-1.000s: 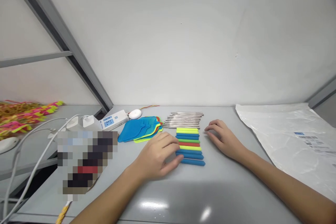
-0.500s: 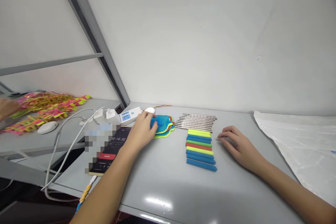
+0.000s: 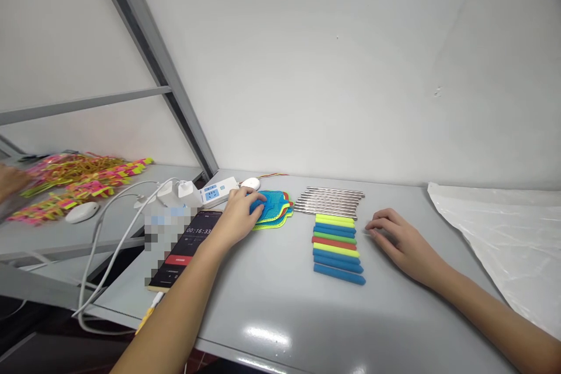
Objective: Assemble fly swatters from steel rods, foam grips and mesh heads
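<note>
My left hand [image 3: 242, 215] lies on a stack of plastic fly-swatter heads, its fingertips and thumb on the blue mesh head [image 3: 272, 201] at the top. A gap shows between thumb and forefinger. Yellow, red and blue edges stick out beneath. To the right of the stack lies a row of thin silver metal rods [image 3: 328, 202]. In front of those, several coloured tubular handles [image 3: 336, 248] in yellow, blue, green and red lie side by side. My right hand [image 3: 401, 245] rests on the table right of the handles, fingers loosely bent, thumb apart, holding nothing.
A phone showing a timer [image 3: 193, 245] and a white power strip [image 3: 219, 191] with plugs and cables lie at left. A white plastic sheet [image 3: 504, 234] covers the right side. On the neighbouring table, another person's hand [image 3: 11, 181] is near colourful strips [image 3: 87, 181].
The view has shifted slightly. My left hand remains on the swatter heads, and my right hand stays beside the handles. The phone timer has advanced by a second.
</note>
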Tool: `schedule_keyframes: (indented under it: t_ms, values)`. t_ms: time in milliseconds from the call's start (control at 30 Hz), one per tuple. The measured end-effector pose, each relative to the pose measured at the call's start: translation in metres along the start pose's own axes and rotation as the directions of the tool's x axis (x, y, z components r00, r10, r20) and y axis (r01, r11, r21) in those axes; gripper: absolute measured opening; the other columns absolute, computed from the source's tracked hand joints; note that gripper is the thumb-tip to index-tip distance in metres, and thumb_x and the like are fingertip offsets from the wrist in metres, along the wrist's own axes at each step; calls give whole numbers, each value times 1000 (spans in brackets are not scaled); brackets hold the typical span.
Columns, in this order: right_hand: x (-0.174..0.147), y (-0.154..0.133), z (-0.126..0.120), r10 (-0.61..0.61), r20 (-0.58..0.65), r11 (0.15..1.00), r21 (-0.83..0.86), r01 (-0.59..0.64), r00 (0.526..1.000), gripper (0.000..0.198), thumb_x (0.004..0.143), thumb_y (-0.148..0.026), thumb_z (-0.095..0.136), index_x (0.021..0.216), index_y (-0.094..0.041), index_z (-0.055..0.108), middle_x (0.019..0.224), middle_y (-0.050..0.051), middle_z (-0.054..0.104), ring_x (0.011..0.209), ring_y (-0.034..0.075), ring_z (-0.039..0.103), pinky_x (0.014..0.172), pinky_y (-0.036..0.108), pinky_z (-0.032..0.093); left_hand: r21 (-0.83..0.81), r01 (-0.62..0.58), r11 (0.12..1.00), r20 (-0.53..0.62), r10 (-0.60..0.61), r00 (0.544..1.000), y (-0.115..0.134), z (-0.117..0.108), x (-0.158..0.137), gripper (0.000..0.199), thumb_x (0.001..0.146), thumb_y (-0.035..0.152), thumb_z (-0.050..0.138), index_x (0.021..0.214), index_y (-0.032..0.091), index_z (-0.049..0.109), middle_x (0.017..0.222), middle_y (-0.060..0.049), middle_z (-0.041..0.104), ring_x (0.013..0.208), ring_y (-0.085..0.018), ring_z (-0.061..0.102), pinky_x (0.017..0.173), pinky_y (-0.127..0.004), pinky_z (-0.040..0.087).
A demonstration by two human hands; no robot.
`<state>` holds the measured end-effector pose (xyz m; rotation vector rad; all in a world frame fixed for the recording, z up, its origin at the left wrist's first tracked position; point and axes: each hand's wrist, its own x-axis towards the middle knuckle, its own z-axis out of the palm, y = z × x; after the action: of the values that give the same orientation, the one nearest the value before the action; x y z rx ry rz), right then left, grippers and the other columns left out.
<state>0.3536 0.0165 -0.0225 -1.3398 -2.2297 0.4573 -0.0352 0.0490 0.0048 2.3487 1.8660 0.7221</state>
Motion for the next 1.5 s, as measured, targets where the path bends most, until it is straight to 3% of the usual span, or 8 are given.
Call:
schedule_keyframes:
  t_ms: [400, 667, 867, 933, 1033, 1167, 1300, 1500]
  values:
    - [0, 0, -1, -30, 2, 1000, 3, 30, 1000, 21, 95, -36, 40, 104, -27, 57, 112, 8, 52, 88, 20, 58, 76, 40, 52, -2, -67, 998, -1, 67, 998, -2, 2, 3, 17, 89, 32, 50, 93, 24, 65, 115, -5, 55, 106, -26, 43, 96, -45, 37]
    - [1, 2, 0, -50, -2, 999, -7, 50, 999, 21, 95, -35, 41, 103, -27, 59, 111, 7, 53, 86, 19, 59, 74, 38, 53, -89, -140, 986, -78, 133, 988, 19, -24, -3, 14, 90, 32, 48, 90, 23, 59, 122, -4, 57, 116, -24, 44, 101, -43, 34]
    - [1, -1, 0, -48, -2, 999, 2, 48, 999, 22, 95, -37, 41, 102, -27, 59, 110, 7, 53, 86, 19, 59, 73, 37, 52, -416, -9, 909, -174, -70, 982, 33, -49, -14, 18, 88, 39, 52, 93, 21, 54, 92, -4, 63, 92, -20, 59, 76, -32, 47]
    - [1, -1, 1, -53, -3, 999, 7, 53, 999, 22, 95, -36, 40, 102, -26, 59, 110, 8, 53, 85, 19, 59, 73, 37, 52, -524, -6, 852, -143, -81, 986, 38, -50, -17, 20, 86, 39, 56, 92, 20, 53, 86, -3, 62, 83, -18, 60, 68, -28, 46]
    - [2, -1, 1, -64, -9, 998, 20, 64, 998, 22, 95, -35, 41, 102, -26, 59, 109, 8, 53, 86, 19, 59, 75, 38, 52, -588, 7, 809, 63, 38, 997, 52, -45, -20, 18, 85, 37, 58, 89, 20, 56, 81, -1, 60, 76, -15, 58, 67, -25, 45]
    - [2, -2, 0, -70, -15, 997, 26, 71, 997, 21, 95, -34, 42, 101, -26, 60, 109, 8, 53, 89, 20, 59, 79, 39, 52, -650, 82, 756, 427, 273, 862, 77, -28, -27, 11, 83, 30, 61, 87, 21, 57, 82, 2, 61, 76, -12, 58, 68, -23, 44]
    - [2, -3, -1, -92, -50, 995, 23, 94, 994, 21, 95, -33, 42, 102, -25, 60, 109, 8, 54, 88, 20, 59, 78, 38, 52, -620, 44, 783, 572, 413, 709, 100, -10, -38, 16, 79, 33, 67, 89, 22, 61, 82, 2, 64, 76, -13, 59, 67, -23, 43]
    - [-3, -15, -4, -231, -41, 972, -47, 230, 972, 15, 91, -32, 50, 92, -22, 60, 97, 8, 54, 81, 18, 55, 72, 34, 48, -453, -220, 864, 560, 468, 684, 114, 3, -46, 21, 77, 42, 69, 88, 24, 65, 84, 2, 66, 76, -15, 57, 65, -25, 38]
